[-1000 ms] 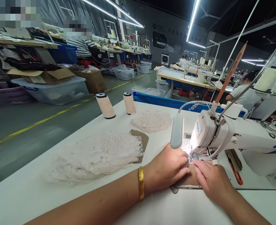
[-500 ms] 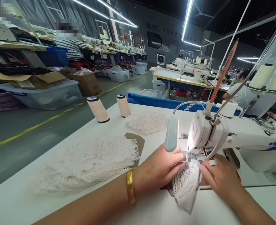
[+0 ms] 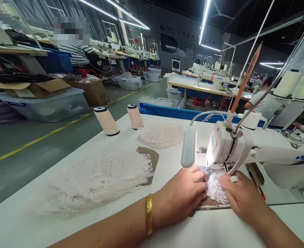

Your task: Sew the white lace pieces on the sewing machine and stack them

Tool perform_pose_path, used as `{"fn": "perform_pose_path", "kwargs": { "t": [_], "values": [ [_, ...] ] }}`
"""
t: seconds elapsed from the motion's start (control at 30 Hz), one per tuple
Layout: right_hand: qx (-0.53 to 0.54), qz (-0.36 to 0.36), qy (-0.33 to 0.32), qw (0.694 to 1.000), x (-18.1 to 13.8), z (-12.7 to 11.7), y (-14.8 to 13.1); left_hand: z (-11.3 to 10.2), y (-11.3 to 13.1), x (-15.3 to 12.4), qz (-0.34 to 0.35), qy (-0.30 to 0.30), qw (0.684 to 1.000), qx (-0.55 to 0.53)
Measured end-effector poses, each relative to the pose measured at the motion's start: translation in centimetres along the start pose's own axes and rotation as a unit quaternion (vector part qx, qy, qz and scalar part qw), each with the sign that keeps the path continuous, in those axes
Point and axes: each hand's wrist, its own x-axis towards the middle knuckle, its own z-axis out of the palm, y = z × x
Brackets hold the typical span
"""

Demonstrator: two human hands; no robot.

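Observation:
A small white lace piece lies under the needle area of a white sewing machine, lit by its lamp. At the lace's left edge is my left hand, its fingers curled and closed on the fabric beside the presser foot. My right hand grips the lace from the right, thumb and fingertips close to the foot; some of its fingers are hidden behind the machine head. The needle tip and the exact stitching spot are hard to make out.
A stack of lace pieces lies on the white table at left, over brown card. Behind it are more lace and two thread cones. A grey lamp hangs close above my left hand. Other people sit at machines beyond.
The lace has turned and gathered in under the machine; its long end no longer hangs toward me. My left hand has shifted slightly, with its fingers more curled, and my right fingers have moved onto the lace.

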Motion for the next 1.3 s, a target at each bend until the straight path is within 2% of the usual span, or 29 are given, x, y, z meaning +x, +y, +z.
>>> {"fn": "perform_pose_path", "kwargs": {
  "t": [0.07, 0.17, 0.53, 0.73, 1.3],
  "values": [
    [0.047, -0.035, -0.021, 0.998, 0.3, 0.0, -1.5, 0.1, -0.1, -0.1, 0.014, 0.013, 1.0, -0.003],
    [0.078, -0.051, -0.03, 0.995, 0.6, 0.2, -2.7, 0.1, -0.3, -0.1, 0.025, 0.024, 0.999, -0.002],
    [0.092, -0.042, -0.044, 0.994, 0.2, 0.5, -2.3, -0.1, -0.5, -0.1, 0.008, -0.008, 1.0, 0.013],
    [0.089, -0.053, -0.048, 0.993, 0.2, 1.0, -1.9, 0.2, -0.4, -0.4, 0.055, 0.02, 0.998, 0.014],
    [0.052, -0.037, -0.032, 0.997, 0.0, 1.0, -1.4, 0.7, -0.1, -0.6, 0.054, 0.025, 0.998, 0.021]
  ]
}}
